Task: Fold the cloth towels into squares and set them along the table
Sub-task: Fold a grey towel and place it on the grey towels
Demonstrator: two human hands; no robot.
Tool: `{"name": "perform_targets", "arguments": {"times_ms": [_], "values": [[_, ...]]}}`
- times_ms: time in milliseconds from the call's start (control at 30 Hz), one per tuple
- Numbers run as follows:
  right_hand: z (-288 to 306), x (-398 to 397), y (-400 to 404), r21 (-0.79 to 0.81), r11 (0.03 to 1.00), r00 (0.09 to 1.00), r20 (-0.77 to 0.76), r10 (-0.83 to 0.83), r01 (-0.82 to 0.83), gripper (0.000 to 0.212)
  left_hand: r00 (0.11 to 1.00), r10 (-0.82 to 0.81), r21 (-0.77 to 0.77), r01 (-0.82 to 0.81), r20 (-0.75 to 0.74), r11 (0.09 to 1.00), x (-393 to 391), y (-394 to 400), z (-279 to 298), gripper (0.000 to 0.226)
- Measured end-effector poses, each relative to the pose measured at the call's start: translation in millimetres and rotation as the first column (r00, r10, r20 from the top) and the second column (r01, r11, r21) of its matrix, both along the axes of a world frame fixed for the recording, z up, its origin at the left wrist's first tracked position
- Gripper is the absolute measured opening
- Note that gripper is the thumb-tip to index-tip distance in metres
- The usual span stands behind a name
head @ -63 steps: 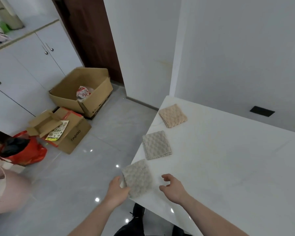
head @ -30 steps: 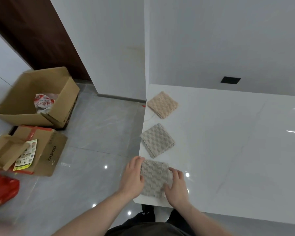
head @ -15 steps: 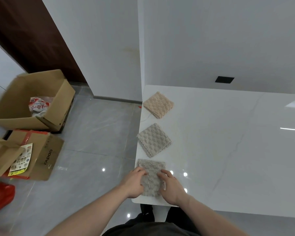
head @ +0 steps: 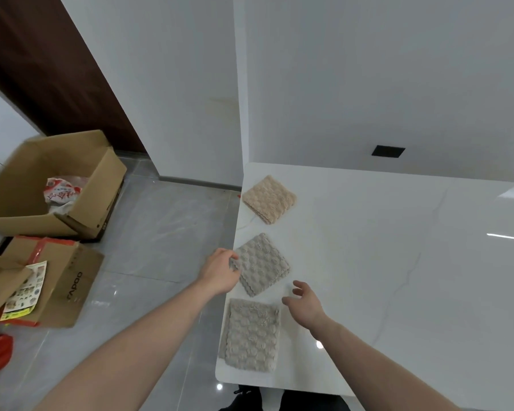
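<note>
L hand (head: 220, 272) fingers curled, grip closed; R hand (head: 306, 301) hovering, fingers spread.

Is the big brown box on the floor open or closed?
Open. The cardboard box has its top flaps up, and you can see a red-and-white packet lying inside it.

We see white walls (head: 368, 69) meeting at a corner, a dark brown wooden door (head: 51, 75) on the left, and a glossy grey tiled floor (head: 161, 232) catching small ceiling-light reflections. A black rectangular wall outlet (head: 388, 151) sits low. Open cardboard boxes (head: 57, 185) stand on the floor.
</note>
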State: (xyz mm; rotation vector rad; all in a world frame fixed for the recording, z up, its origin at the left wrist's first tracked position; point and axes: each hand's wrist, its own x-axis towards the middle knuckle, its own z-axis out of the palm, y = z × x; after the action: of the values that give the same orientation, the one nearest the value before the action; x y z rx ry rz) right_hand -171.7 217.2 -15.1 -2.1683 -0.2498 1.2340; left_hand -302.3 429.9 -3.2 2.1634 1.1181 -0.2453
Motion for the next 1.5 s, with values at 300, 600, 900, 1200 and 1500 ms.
{"name": "perform_targets", "arguments": {"times_ms": [300, 600, 900, 1200, 1500], "values": [[-11, 36, 37, -0.040, 0.997, 0.983, -0.169, -0.073, 0.067, 0.078, 0.991, -0.012, -0.148, -0.008, -0.135, 0.989, 30, 10, -18, 0.052], [-24, 44, 62, -0.045, 0.983, 0.939, -0.290, -0.183, 0.177, 0.081, 0.983, -0.032, -0.350, -0.033, -0.179, 0.936, 44, 16, -26, 0.067], [-8, 73, 101, 0.046, 0.995, 0.994, 0.057, -0.089, 0.086, 0.054, 0.995, 0.101, -0.305, -0.098, -0.004, 0.947, 34, 5, -27, 0.053], [-3, 54, 80, -0.069, 0.941, 0.888, 0.314, 0.335, -0.331, 0.075, 0.998, 0.000, -0.266, -0.019, -0.068, 0.964, 15, 0, -25, 0.065], [-14, 28, 72, -0.245, 0.795, 0.679, 0.418, 0.603, -0.555, 0.083, 0.851, -0.460, -0.079, 0.455, -0.252, 0.887, 10, -8, -23, 0.089]]}}
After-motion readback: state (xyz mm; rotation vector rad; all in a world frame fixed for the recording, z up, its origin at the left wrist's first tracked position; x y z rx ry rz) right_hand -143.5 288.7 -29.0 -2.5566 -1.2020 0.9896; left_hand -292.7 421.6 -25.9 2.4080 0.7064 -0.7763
